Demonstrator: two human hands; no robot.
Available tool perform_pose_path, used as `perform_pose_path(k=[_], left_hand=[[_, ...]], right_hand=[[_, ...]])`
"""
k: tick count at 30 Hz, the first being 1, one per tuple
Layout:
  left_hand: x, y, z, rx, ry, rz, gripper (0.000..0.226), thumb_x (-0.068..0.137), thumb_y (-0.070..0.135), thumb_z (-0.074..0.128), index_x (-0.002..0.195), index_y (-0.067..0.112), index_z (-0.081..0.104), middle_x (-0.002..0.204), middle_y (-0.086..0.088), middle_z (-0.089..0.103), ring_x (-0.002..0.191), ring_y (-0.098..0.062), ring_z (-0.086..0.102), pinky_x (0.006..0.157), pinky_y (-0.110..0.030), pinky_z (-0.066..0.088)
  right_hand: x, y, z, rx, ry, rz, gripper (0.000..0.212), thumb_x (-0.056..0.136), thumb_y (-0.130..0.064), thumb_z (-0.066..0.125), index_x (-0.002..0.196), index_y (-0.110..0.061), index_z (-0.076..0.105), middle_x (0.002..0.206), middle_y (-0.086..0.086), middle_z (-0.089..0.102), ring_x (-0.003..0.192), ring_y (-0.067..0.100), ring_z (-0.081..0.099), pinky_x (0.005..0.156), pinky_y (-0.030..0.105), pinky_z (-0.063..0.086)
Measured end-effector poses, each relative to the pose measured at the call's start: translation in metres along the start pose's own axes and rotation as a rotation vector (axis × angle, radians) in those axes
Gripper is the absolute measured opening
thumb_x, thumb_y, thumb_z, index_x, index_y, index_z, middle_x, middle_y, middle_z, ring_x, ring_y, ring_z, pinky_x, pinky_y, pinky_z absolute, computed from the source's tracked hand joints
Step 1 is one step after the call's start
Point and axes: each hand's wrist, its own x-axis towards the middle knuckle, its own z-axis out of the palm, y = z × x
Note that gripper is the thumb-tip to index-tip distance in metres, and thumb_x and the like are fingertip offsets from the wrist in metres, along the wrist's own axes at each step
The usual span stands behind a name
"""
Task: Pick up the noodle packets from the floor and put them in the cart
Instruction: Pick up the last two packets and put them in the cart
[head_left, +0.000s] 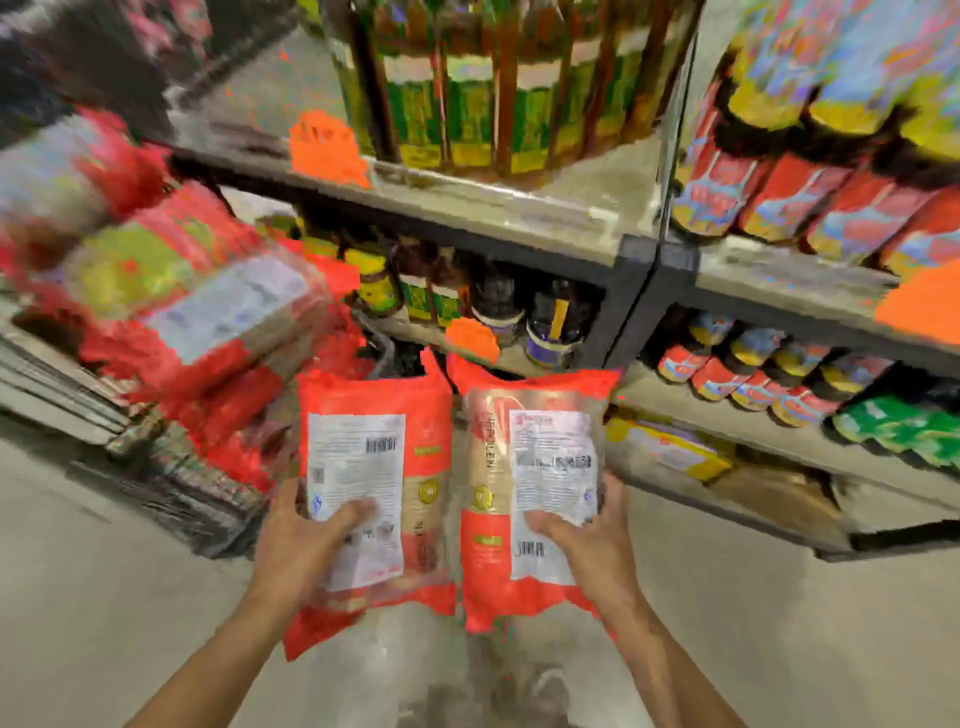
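Noodle packets, the left packet (374, 483) and right packet (530, 493), are held side by side, long axes pointing toward the shelf (467, 208). White back labels with barcodes face the camera, print blurred. The left hand (306, 535) and right hand (587, 540) clamp the outer edges, thumbs on labels, fingers behind.

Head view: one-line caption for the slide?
Left hand grips the left noodle packet, right hand the right noodle packet, in front of stocked shelves.
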Motion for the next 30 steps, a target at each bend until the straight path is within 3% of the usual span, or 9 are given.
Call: perform_pose_path(k=[3, 5, 7, 10, 13, 16, 18, 24, 30], left_hand=[[-0.059, 0.078, -0.098, -0.081, 0.045, 0.100, 0.049, 0.065, 0.025, 0.092, 0.103, 0.021, 0.061, 0.097, -0.002, 0.074, 0.079, -0.012, 0.069, 0.068, -0.025, 0.054], [-0.090, 0.110, -0.159, -0.096, 0.098, 0.169, 0.041, 0.078, 0.007, 0.083, 0.111, 0.014, 0.061, 0.093, 0.006, 0.070, 0.078, -0.004, 0.063, 0.060, -0.012, 0.047], [-0.110, 0.128, -0.221, -0.103, 0.189, 0.231, 0.040, 0.075, 0.013, 0.086, 0.109, 0.010, 0.064, 0.088, 0.006, 0.069, 0.078, -0.011, 0.066, 0.060, -0.021, 0.049], [-0.130, 0.117, -0.311, -0.118, 0.305, 0.277, 0.060, 0.049, 0.045, 0.085, 0.098, 0.016, 0.065, 0.086, 0.002, 0.073, 0.077, -0.019, 0.069, 0.062, -0.034, 0.049], [-0.139, 0.098, -0.395, -0.154, 0.364, 0.299, 0.048, 0.060, 0.028, 0.090, 0.098, 0.014, 0.066, 0.087, -0.002, 0.075, 0.079, -0.024, 0.072, 0.059, -0.034, 0.053], [-0.143, 0.068, -0.474, -0.163, 0.423, 0.306, 0.050, 0.057, 0.037, 0.085, 0.097, 0.015, 0.065, 0.087, -0.002, 0.076, 0.077, -0.025, 0.072, 0.068, -0.040, 0.057], [-0.140, 0.054, -0.515, -0.177, 0.454, 0.316, 0.047, 0.060, 0.035, 0.086, 0.097, 0.016, 0.065, 0.088, -0.001, 0.077, 0.077, -0.025, 0.073, 0.071, -0.044, 0.058], [-0.105, 0.048, -0.579, -0.201, 0.435, 0.347, 0.032, 0.075, 0.013, 0.085, 0.098, 0.014, 0.064, 0.089, -0.002, 0.072, 0.079, -0.024, 0.069, 0.070, -0.040, 0.052], [-0.022, 0.073, -0.589, -0.206, 0.344, 0.342, 0.049, 0.062, 0.032, 0.088, 0.102, 0.017, 0.064, 0.093, -0.003, 0.074, 0.081, -0.024, 0.072, 0.069, -0.037, 0.053]], right_hand=[[-0.079, -0.100, 0.045, 0.048, -0.080, -0.087, 0.063, 0.071, 0.013, 0.084, 0.112, -0.021, 0.051, 0.103, 0.002, 0.074, 0.073, -0.002, 0.073, 0.060, 0.013, 0.054], [-0.121, -0.145, 0.076, 0.063, -0.154, -0.177, 0.066, 0.072, 0.012, 0.084, 0.115, -0.024, 0.049, 0.105, -0.001, 0.073, 0.076, -0.003, 0.073, 0.062, 0.014, 0.054], [-0.158, -0.185, 0.113, 0.056, -0.227, -0.259, 0.069, 0.073, 0.013, 0.083, 0.120, -0.024, 0.048, 0.104, -0.008, 0.074, 0.081, -0.002, 0.074, 0.064, 0.014, 0.055], [-0.216, -0.218, 0.171, 0.014, -0.311, -0.370, 0.072, 0.071, 0.002, 0.089, 0.125, -0.023, 0.048, 0.112, -0.006, 0.073, 0.088, -0.004, 0.073, 0.068, 0.009, 0.052], [-0.272, -0.236, 0.232, 0.013, -0.348, -0.437, 0.072, 0.071, -0.002, 0.090, 0.122, -0.028, 0.047, 0.115, -0.004, 0.070, 0.086, -0.009, 0.071, 0.066, 0.008, 0.052], [-0.322, -0.240, 0.295, 0.000, -0.387, -0.453, 0.066, 0.075, 0.003, 0.086, 0.116, -0.031, 0.047, 0.109, -0.007, 0.069, 0.079, -0.014, 0.069, 0.062, 0.006, 0.051], [-0.347, -0.239, 0.329, 0.002, -0.404, -0.455, 0.070, 0.074, 0.004, 0.086, 0.126, -0.023, 0.047, 0.112, -0.003, 0.071, 0.081, -0.010, 0.071, 0.063, 0.009, 0.053], [-0.368, -0.238, 0.399, -0.015, -0.358, -0.464, 0.078, 0.072, -0.007, 0.090, 0.132, -0.027, 0.044, 0.116, -0.009, 0.067, 0.088, -0.012, 0.067, 0.064, 0.008, 0.053], [-0.321, -0.246, 0.449, -0.001, -0.280, -0.447, 0.076, 0.072, -0.010, 0.090, 0.131, -0.027, 0.044, 0.113, -0.009, 0.068, 0.087, -0.011, 0.068, 0.062, 0.009, 0.054]])
